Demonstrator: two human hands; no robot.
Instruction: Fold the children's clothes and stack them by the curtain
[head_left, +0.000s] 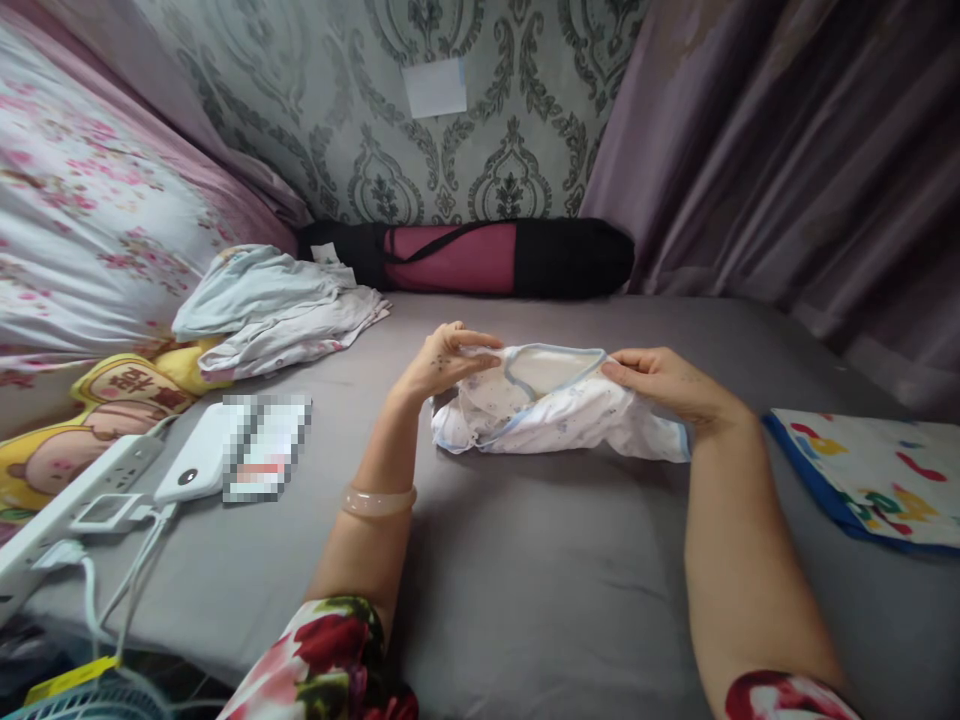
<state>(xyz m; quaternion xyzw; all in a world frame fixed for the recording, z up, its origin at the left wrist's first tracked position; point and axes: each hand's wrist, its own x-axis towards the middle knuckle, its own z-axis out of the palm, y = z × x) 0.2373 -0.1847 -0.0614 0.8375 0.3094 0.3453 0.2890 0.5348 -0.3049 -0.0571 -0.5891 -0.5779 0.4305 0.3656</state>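
A small white garment (570,425) with light blue trim and a faint print is held up at its neckline, its lower part resting on the grey sheet. My left hand (454,360) pinches the garment's left shoulder between thumb and fingers. At the other shoulder, my right hand (660,380) grips the blue-edged neckline between thumb and fingers. The neck opening faces up between the two hands, and the short sleeves hang to either side.
Crumpled light clothes (285,310) lie at the back left, near a yellow cushion (142,390). A power strip (82,500), cables and a white power bank (202,455) are at left. Behind is a long black and pink bag (457,260); a patterned folded cloth (885,480) lies right.
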